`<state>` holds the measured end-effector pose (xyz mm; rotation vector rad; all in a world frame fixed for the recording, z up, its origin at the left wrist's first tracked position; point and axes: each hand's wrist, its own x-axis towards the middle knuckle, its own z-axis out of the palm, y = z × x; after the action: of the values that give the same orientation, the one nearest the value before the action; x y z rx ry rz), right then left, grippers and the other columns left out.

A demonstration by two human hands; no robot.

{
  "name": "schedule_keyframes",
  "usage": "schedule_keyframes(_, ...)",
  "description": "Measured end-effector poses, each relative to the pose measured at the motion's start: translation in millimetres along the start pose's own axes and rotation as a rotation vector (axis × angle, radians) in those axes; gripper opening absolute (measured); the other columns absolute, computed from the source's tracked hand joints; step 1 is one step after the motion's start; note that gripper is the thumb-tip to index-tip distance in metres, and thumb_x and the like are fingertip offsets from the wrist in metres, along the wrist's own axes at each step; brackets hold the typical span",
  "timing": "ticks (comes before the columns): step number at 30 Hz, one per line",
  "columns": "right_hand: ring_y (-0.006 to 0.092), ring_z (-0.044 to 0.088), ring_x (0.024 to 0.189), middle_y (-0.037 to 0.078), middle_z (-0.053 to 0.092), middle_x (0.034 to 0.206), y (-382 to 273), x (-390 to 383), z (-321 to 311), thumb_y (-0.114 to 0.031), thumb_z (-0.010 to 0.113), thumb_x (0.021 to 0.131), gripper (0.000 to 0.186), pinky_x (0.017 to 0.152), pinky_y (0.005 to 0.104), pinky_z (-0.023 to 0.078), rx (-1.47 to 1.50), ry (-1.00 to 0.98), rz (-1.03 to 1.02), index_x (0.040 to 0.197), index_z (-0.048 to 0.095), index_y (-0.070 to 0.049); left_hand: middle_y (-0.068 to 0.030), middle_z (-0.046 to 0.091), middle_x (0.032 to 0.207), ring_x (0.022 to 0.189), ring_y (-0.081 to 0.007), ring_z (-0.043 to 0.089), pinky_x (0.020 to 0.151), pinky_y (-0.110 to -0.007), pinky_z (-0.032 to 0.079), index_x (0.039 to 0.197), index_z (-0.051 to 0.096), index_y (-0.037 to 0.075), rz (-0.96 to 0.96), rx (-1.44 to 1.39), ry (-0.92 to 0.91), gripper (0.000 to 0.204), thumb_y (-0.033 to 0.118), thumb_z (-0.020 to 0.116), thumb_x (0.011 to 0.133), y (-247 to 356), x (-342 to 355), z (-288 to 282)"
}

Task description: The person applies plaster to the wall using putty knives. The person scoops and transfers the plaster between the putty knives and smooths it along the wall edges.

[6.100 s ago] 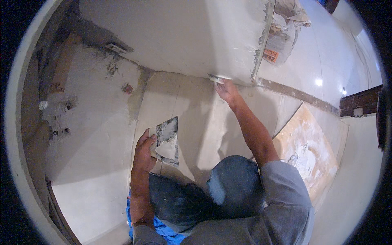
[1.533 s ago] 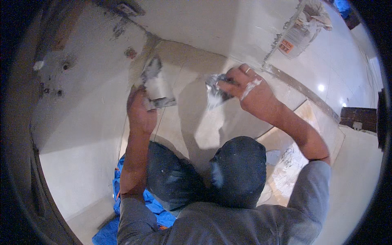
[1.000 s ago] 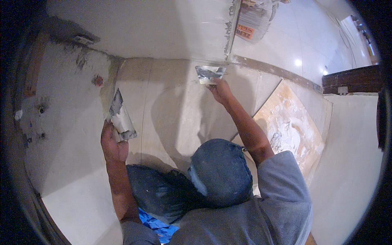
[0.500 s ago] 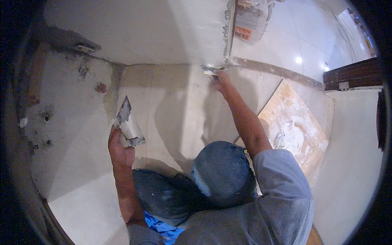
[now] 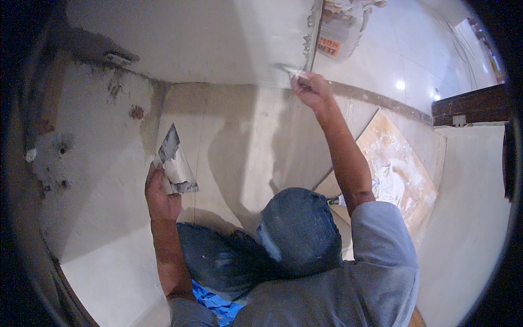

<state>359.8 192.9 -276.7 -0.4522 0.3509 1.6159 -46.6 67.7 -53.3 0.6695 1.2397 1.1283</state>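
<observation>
My left hand grips a wide putty knife, its triangular metal blade partly coated with pale putty, held over the floor near the left wall. With its fingers closed, my right hand holds a second putty knife by the lower part of the far wall, close to that wall's right end. The blade looks thin and tilted from here; whether it touches the wall I cannot tell. To the right of my knee lies a square tan board with a heap of white putty on it.
Dark holes and stains mark the left wall. A plastic bag stands on the shiny floor beyond the wall's ragged right edge. At the right is a dark wooden sill. Blue sheeting lies beneath me.
My right hand and its putty knife have moved up and slightly right, from the wall's base onto its face. The left hand has barely moved.
</observation>
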Motion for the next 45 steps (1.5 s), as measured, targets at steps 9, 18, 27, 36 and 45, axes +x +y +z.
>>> schedule_keyframes(9, 0.0218, 0.059, 0.092, 0.012, 0.057, 0.108, 42, -85, -7, -0.003, 0.046, 0.09, 0.027, 0.08, 0.0295, 0.053, -0.368, -0.019, -0.155, 0.117, 0.048, 0.001, -0.0065, 0.056, 0.122, 0.111, -0.0197, 0.054, 0.094, -0.035, 0.045, 0.131, 0.044, 0.005, -0.03, -0.039, -0.061, 0.041, 0.02, 0.044, 0.093, -8, 11, -4)
schedule_keyframes(18, 0.022, 0.057, 0.091, 0.01, 0.056, 0.102, 65, 35, -86, -0.005, 0.046, 0.089, 0.018, 0.076, 0.0336, 0.053, -0.821, 0.061, -0.305, 0.106, 0.051, -0.003, -0.0065, 0.054, 0.124, 0.111, -0.021, 0.054, 0.094, -0.037, 0.044, 0.131, 0.045, 0.006, -0.033, 0.062, 0.015, 0.041, 0.022, 0.044, 0.093, -2, 5, 9)
schedule_keyframes(27, 0.0218, 0.055, 0.077, 0.009, 0.053, 0.089, 43, 71, -91, -0.004, 0.046, 0.088, 0.008, 0.075, 0.0375, 0.054, -0.25, 0.303, -0.124, 0.093, 0.051, -0.004, -0.0089, 0.057, 0.121, 0.11, -0.0207, 0.055, 0.095, -0.037, 0.044, 0.129, 0.045, 0.003, -0.018, -0.052, -0.032, 0.038, 0.016, 0.045, 0.094, -6, 8, -3)
schedule_keyframes(36, 0.021, 0.056, 0.078, 0.01, 0.055, 0.085, 32, 1, 5, 0.0, 0.045, 0.087, 0.008, 0.075, 0.0387, 0.054, -0.318, 0.048, -0.185, 0.093, 0.051, 0.002, -0.0092, 0.056, 0.121, 0.111, -0.0212, 0.055, 0.095, -0.037, 0.045, 0.129, 0.045, 0.002, -0.015, -0.031, -0.064, 0.038, 0.015, 0.046, 0.094, 1, 3, 1)
schedule_keyframes(45, 0.025, 0.056, 0.103, 0.021, 0.053, 0.11, -7, -140, 113, -0.002, 0.044, 0.09, 0.028, 0.084, 0.0308, 0.053, -0.075, -0.318, -0.167, 0.114, 0.043, 0.013, -0.0095, 0.056, 0.121, 0.112, -0.022, 0.055, 0.096, -0.039, 0.045, 0.128, 0.046, 0.002, -0.064, -0.01, -0.03, 0.038, 0.015, 0.047, 0.092, 6, 4, 3)
